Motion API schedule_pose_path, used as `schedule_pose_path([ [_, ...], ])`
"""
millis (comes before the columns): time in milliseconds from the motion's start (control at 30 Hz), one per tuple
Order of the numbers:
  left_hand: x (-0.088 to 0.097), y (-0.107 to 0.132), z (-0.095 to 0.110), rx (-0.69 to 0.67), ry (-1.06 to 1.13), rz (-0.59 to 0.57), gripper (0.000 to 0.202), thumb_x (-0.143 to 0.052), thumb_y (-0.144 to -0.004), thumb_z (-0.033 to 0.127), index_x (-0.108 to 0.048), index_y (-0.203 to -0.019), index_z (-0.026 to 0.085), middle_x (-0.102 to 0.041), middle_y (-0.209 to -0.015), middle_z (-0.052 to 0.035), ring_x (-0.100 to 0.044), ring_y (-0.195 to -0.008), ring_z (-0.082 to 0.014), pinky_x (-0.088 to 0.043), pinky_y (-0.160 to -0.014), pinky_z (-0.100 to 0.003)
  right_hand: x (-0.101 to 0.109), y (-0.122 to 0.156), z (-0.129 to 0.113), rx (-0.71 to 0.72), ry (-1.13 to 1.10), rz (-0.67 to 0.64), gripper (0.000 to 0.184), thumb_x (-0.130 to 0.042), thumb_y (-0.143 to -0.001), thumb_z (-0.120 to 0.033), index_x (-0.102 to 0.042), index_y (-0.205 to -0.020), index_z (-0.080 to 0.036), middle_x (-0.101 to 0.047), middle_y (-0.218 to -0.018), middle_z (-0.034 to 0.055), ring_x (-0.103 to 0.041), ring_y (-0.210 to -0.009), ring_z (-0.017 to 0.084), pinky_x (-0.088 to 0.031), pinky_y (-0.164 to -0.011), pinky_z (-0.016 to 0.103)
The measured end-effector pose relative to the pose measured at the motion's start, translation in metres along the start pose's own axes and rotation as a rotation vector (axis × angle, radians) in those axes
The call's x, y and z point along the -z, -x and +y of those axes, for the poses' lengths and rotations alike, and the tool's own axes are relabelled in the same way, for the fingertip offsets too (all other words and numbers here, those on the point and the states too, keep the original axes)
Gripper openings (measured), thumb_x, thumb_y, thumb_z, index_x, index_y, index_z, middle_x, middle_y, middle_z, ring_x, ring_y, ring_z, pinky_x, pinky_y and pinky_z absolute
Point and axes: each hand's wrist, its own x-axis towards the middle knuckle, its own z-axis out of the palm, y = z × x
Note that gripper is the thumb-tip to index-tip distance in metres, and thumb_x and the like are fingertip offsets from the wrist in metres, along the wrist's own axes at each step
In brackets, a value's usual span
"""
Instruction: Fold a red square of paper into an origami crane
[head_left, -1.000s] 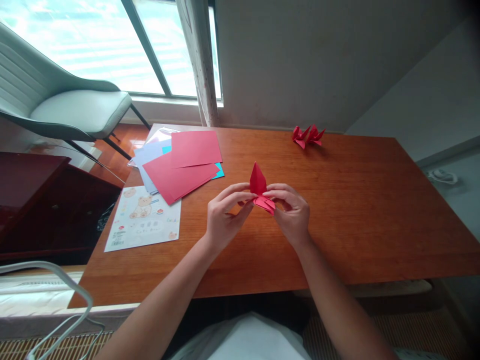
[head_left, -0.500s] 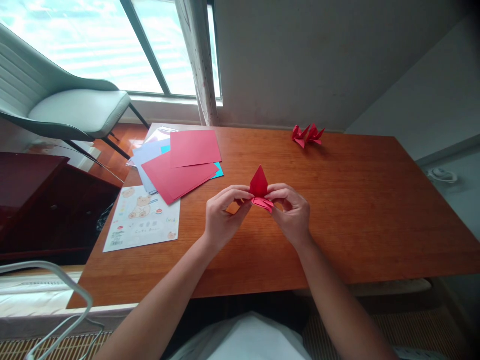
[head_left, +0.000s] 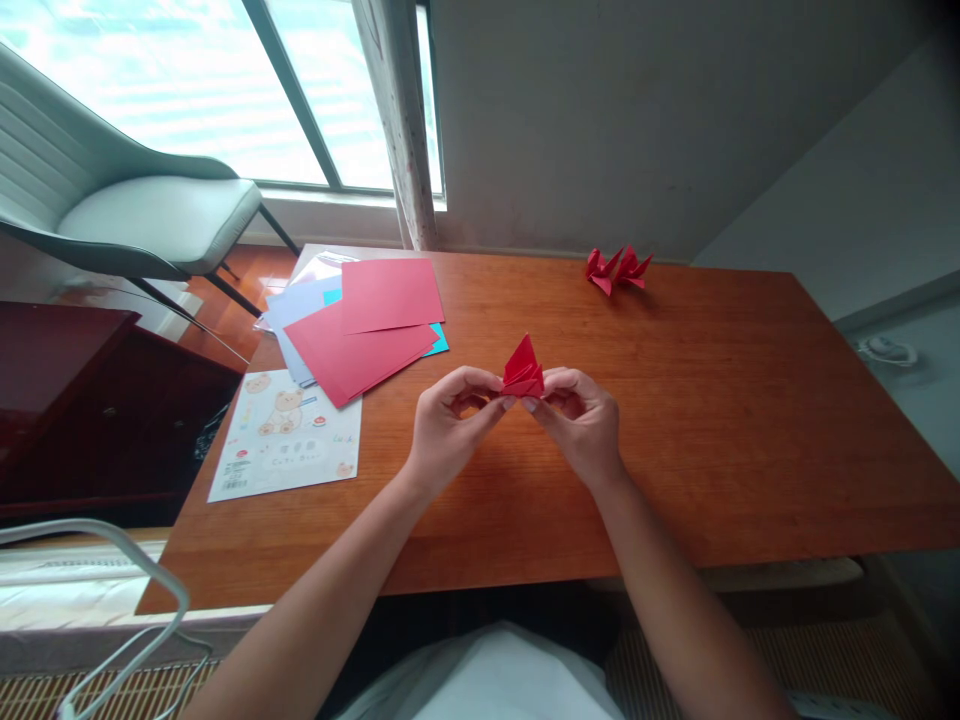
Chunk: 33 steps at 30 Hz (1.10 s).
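Between my two hands is a small piece of folded red origami paper (head_left: 523,372), held above the wooden table (head_left: 712,430). It has a pointed flap standing up and layered folds at its lower edge. My left hand (head_left: 459,415) pinches its left side with thumb and fingers. On the other side my right hand (head_left: 579,418) grips the right edge, thumb near the bottom fold. Both thumbs come close together under the paper. At the table's far edge stand two finished-looking red origami figures (head_left: 619,270), side by side.
Red paper sheets (head_left: 360,350) lie overlapping on white and blue sheets at the table's left. In front of them is a white sheet with bear drawings (head_left: 285,435). A chair (head_left: 161,215) stands by the window, and a white cable (head_left: 161,580) loops at lower left.
The lower folded part of the red paper has swung up against the pointed flap, which now leans slightly right. Both thumbs have moved inward and up beneath it.
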Motion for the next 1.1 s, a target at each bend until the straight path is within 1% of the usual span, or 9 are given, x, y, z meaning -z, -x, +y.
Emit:
schedule_pose_path([
  [100, 0.000, -0.001, 0.000, 0.050, 0.041, -0.014, 0.024, -0.080, -0.076, 0.025, -0.064, -0.093, 0.018, -0.069, -0.086, -0.0023, -0.066, -0.079, -0.0145, -0.052, -0.071, -0.024, 0.000, -0.001, 0.001, -0.066, 0.008, 0.022, 0.022, -0.082, -0.075, -0.032, -0.064, -0.086, -0.024, -0.070, -0.089, 0.0021, -0.068, -0.081, 0.017, -0.056, -0.074, 0.031],
  [267, 0.000, -0.003, 0.002, 0.158, 0.094, -0.034, 0.035, -0.081, -0.076, 0.030, -0.066, -0.106, 0.017, -0.072, -0.090, -0.0052, -0.066, -0.083, -0.0165, -0.052, -0.076, -0.027, -0.002, -0.003, 0.000, -0.128, -0.013, -0.013, 0.034, -0.079, -0.077, -0.033, -0.063, -0.106, -0.026, -0.072, -0.090, 0.0012, -0.068, -0.082, 0.017, -0.055, -0.074, 0.030],
  [433, 0.000, -0.004, 0.003, 0.248, 0.132, -0.038, 0.029, -0.082, -0.075, 0.031, -0.069, -0.095, 0.015, -0.071, -0.087, -0.0037, -0.063, -0.077, -0.0130, -0.050, -0.072, -0.024, -0.002, -0.003, 0.000, -0.157, 0.048, -0.052, 0.020, -0.076, -0.079, -0.035, -0.069, -0.093, -0.022, -0.074, -0.089, 0.0034, -0.067, -0.079, 0.018, -0.055, -0.072, 0.031],
  [567, -0.001, -0.004, 0.004, 0.266, 0.121, -0.052, 0.022, -0.078, -0.078, 0.032, -0.070, -0.088, 0.014, -0.067, -0.079, -0.0014, -0.058, -0.070, -0.0105, -0.047, -0.067, -0.021, -0.002, -0.002, 0.002, -0.155, 0.066, -0.060, 0.017, -0.076, -0.080, -0.035, -0.069, -0.088, -0.022, -0.073, -0.084, 0.0024, -0.067, -0.076, 0.018, -0.054, -0.071, 0.031],
  [733, 0.001, -0.005, 0.005, 0.349, 0.231, -0.030, 0.022, -0.079, -0.076, 0.032, -0.072, -0.086, 0.014, -0.066, -0.077, -0.0012, -0.056, -0.068, -0.0096, -0.045, -0.066, -0.021, -0.001, -0.002, -0.001, -0.177, 0.030, -0.158, 0.019, -0.076, -0.080, -0.036, -0.070, -0.092, -0.023, -0.073, -0.089, 0.0026, -0.067, -0.081, 0.018, -0.054, -0.072, 0.030],
  [867, 0.007, -0.007, 0.005, 0.535, 0.493, -0.138, 0.023, -0.079, -0.076, 0.030, -0.071, -0.089, 0.012, -0.064, -0.076, -0.0023, -0.054, -0.065, -0.0082, -0.043, -0.062, -0.020, 0.002, -0.004, -0.005, -0.155, -0.022, -0.162, 0.024, -0.075, -0.082, -0.036, -0.070, -0.103, -0.025, -0.071, -0.106, 0.0037, -0.065, -0.099, 0.020, -0.054, -0.080, 0.030],
  [967, 0.009, -0.007, 0.005, 0.657, 0.620, -0.255, 0.024, -0.079, -0.075, 0.026, -0.071, -0.091, 0.011, -0.062, -0.075, -0.0027, -0.055, -0.066, -0.0081, -0.043, -0.062, -0.019, 0.002, -0.005, -0.006, -0.169, -0.080, -0.147, 0.037, -0.077, -0.080, -0.035, -0.067, -0.115, -0.029, -0.069, -0.117, 0.0024, -0.064, -0.101, 0.019, -0.055, -0.084, 0.031],
  [1033, 0.008, -0.005, 0.005, 0.715, 0.643, -0.340, 0.022, -0.079, -0.075, 0.026, -0.070, -0.087, 0.010, -0.060, -0.072, -0.0018, -0.053, -0.064, -0.0072, -0.042, -0.061, -0.018, 0.002, -0.005, -0.006, -0.197, -0.095, -0.190, 0.034, -0.076, -0.081, -0.037, -0.068, -0.113, -0.029, -0.070, -0.112, 0.0020, -0.066, -0.096, 0.018, -0.055, -0.083, 0.032],
  [1100, 0.006, -0.003, 0.005, 0.741, 0.625, -0.394, 0.020, -0.079, -0.076, 0.028, -0.069, -0.081, 0.011, -0.058, -0.069, -0.0010, -0.051, -0.061, -0.0068, -0.041, -0.059, -0.018, 0.001, -0.004, -0.005, -0.204, -0.091, -0.203, 0.022, -0.075, -0.081, -0.039, -0.072, -0.099, -0.027, -0.072, -0.097, 0.0014, -0.066, -0.088, 0.018, -0.056, -0.081, 0.032],
])
